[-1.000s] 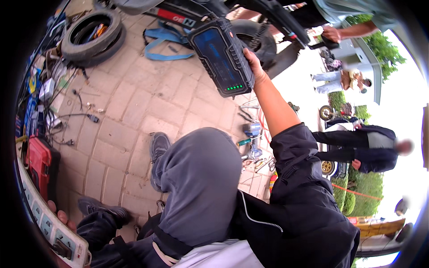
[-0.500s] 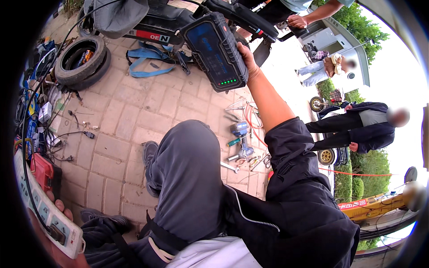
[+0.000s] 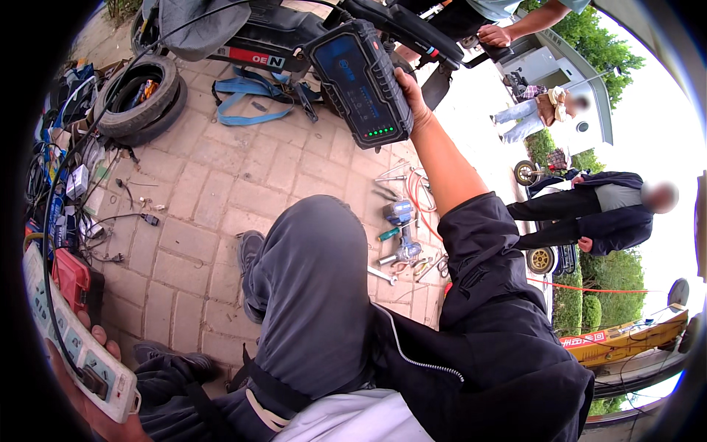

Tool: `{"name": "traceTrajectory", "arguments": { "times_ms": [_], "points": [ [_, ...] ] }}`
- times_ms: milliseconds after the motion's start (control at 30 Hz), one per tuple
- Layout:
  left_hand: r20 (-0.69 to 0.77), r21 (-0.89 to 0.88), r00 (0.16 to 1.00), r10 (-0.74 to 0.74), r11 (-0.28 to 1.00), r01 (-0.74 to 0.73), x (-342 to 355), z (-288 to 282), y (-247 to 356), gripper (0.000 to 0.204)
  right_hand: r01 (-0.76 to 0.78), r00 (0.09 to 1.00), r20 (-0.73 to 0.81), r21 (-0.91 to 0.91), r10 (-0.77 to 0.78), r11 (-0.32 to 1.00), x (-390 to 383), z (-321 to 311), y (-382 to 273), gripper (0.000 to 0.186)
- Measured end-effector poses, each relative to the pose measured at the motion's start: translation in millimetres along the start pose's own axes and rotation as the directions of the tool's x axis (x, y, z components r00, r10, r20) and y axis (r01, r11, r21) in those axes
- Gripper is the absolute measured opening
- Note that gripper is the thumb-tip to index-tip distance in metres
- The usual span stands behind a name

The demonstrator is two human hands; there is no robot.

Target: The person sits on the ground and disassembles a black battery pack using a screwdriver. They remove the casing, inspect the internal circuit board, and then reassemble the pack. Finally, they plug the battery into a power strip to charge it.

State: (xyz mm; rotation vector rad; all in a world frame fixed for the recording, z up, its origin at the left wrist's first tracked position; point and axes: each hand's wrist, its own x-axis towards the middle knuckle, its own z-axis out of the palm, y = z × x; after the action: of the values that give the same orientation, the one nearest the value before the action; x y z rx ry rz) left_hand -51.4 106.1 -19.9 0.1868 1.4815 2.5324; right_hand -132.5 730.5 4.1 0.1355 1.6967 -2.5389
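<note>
My right hand (image 3: 417, 103) is closed on the right edge of a black battery charger (image 3: 359, 87), held up at arm's length. This boxy unit has a dark blue panel and a row of lit green lights. At the lower left, my left hand (image 3: 109, 424) grips a white power strip (image 3: 75, 340), its fingertips showing past the right edge. A black plug (image 3: 93, 380) sits in the strip's near end, and its cable (image 3: 50, 283) runs up the left side and over toward the charger. Whether it joins the charger is hidden.
An impact wrench (image 3: 401, 232), a spanner (image 3: 381, 275) and pliers lie on the paving. Old tyres (image 3: 140, 99), a blue strap (image 3: 247, 96) and a red toolbox (image 3: 72, 278) are leftward. Another person's hand (image 3: 495, 35) is by the scooter (image 3: 272, 37); a person (image 3: 589, 202) stands right.
Both hands keep their holds. The whole view has shifted a little, and the charger stands slightly farther right in the picture, its panel lights still green.
</note>
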Motion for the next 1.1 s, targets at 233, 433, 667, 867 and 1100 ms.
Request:
{"name": "traceTrajectory", "arguments": {
  "times_ms": [233, 433, 667, 867, 1100],
  "points": [
    [0.037, -0.080, 0.997, -0.071, 0.994, 0.074, 5.2, -4.5, -0.7, 0.052, 0.017, 1.000, 0.009, -0.012, -0.017, 1.000, 2.9, -5.6, 2.7, 0.045],
    [-0.082, -0.067, 0.995, -0.050, 0.997, 0.044, 4.7, 8.2, -0.3, 0.053, -0.018, 1.000, -0.001, 0.002, 0.018, 1.000, 1.8, -5.0, 7.4, 0.048],
    [-0.055, -0.164, 0.996, -0.068, 0.985, 0.058, -2.6, 7.9, -0.3, 0.065, 0.060, 0.997, -0.040, -0.176, -0.068, 0.983, -1.1, -8.8, 7.7, 0.048],
    [0.050, -0.073, 0.998, -0.048, 0.996, 0.052, 7.1, 15.8, 0.1, 0.065, -0.026, 0.993, 0.119, 0.006, 0.025, 1.000, 5.3, -20.7, 15.7, 0.050],
    [-0.337, -0.103, 0.938, -0.077, 0.994, 0.044, 31.2, 33.3, 45.7, 0.061, -0.019, 0.975, 0.222, 0.087, -0.001, 0.996, 7.1, -6.6, 28.8, 0.046]
  ]
}}
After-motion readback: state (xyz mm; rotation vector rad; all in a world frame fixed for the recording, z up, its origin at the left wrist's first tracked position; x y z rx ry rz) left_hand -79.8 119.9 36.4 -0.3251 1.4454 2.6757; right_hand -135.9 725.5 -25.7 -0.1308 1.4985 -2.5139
